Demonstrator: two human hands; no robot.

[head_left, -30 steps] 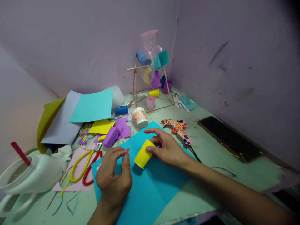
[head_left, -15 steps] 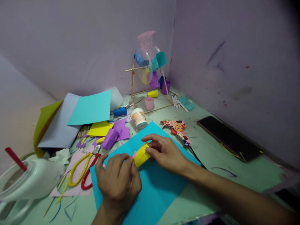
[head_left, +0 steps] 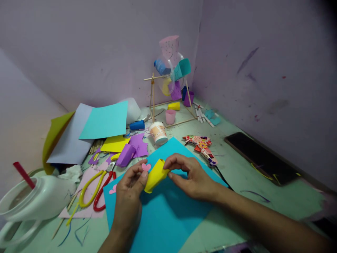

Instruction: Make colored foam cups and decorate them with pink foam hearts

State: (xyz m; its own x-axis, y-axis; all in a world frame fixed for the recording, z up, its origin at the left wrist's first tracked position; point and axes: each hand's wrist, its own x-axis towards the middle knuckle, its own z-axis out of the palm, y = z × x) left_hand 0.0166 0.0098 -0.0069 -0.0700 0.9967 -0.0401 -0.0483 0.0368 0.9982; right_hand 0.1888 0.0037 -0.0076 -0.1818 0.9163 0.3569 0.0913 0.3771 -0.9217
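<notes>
My left hand (head_left: 129, 196) pinches a small pink paper heart (head_left: 146, 167) between thumb and fingers. Right beside it, my right hand (head_left: 188, 175) grips a yellow paper cup (head_left: 156, 175) by its edge, and the cup is tilted. Both are above a blue paper sheet (head_left: 163, 225) on the table. More pink paper hearts (head_left: 112, 189) lie at the sheet's left corner, partly behind my left hand. Just left of the sheet are scissors (head_left: 97, 189) with one yellow and one red handle loop.
A stick frame with a wheel of coloured cups (head_left: 172, 73) stands at the back. A flowered glue gun (head_left: 201, 146), its cord and a phone (head_left: 260, 158) lie to the right. A printed paper cup (head_left: 158, 133) is behind the sheet; a white pitcher (head_left: 50, 200) stands left.
My left hand has turned and lifted, bringing the pink heart into view. The yellow cup has tipped more upright in my right hand. The whole view has shifted slightly.
</notes>
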